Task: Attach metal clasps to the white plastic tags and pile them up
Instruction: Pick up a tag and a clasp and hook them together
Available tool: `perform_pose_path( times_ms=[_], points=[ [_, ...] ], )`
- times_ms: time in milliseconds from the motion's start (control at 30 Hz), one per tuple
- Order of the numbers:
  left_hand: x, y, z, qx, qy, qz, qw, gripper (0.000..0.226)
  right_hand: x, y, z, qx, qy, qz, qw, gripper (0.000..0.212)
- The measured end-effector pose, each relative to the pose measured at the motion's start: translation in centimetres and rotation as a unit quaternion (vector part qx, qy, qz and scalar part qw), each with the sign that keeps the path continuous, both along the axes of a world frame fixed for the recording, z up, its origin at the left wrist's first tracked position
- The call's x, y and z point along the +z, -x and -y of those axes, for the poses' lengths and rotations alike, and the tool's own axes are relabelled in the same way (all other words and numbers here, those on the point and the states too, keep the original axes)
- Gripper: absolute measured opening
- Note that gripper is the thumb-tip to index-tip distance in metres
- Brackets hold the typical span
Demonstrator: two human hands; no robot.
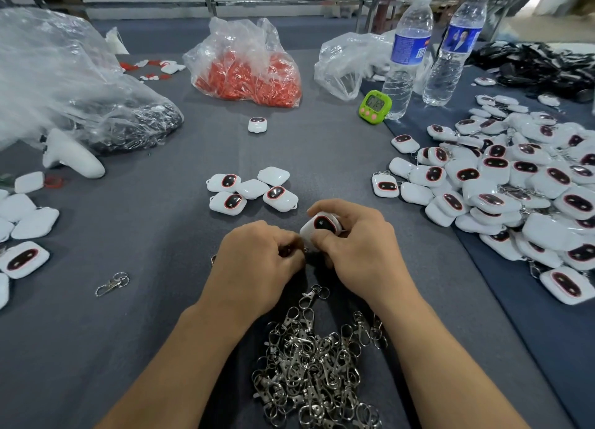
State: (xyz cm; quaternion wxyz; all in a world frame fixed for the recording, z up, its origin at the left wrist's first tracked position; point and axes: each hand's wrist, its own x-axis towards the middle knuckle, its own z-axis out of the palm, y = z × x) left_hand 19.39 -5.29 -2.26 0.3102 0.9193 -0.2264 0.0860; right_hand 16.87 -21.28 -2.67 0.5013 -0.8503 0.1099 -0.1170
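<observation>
The right hand is gripping one white tag above the tabletop, thumb and curled fingers closing around its edges. The tag is a smooth, glossy, rounded-square plastic shell with a dark oval window ringed in red, and it is tilting toward the left hand. That hand's fingers are curling tightly at the tag's lower corner and pinching a held clasp. Only a glint of its metal is showing, so its shape and the join itself are staying hidden.

A tangled heap of clasps, shiny silver hooks with split rings, is lying between the forearms and running out of the bottom edge. One loose clasp is lying apart at the left. Five bare tags are sitting clustered just beyond the hands. A large finished pile is spreading at the right, thin metal showing between the shells, and is being cut off by the frame.

The tabletop is wearing a matte grey cloth. At the back, a crinkled clear bag of orange-red pieces, a green timer with unreadable digits, and two clear ribbed bottles are standing. At the left, a big clear bag is holding dark metal parts that are hard to make out.
</observation>
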Motion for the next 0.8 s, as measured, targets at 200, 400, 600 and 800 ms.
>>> perform_pose_path(
  times_ms=[200,400,600,800],
  points=[
    [-0.1,0.1,-0.1,0.008,-0.002,0.026,1.000,0.010,0.5,0.2,0.0,0.002,-0.005,-0.004,1.000,0.027],
    [-0.3,0.0,-0.2,0.013,0.006,0.013,1.000,0.013,0.6,0.3,-0.1,-0.005,0.011,0.003,1.000,0.026],
    [-0.1,0.0,-0.1,0.024,0.033,0.001,0.999,0.002,0.4,0.3,0.1,-0.009,-0.053,-0.017,0.998,0.026],
    [0.1,0.3,0.5,0.026,0.204,-0.062,0.977,0.016,1.1,0.2,0.7,-0.012,-0.305,-0.035,0.952,0.023]
  ],
)
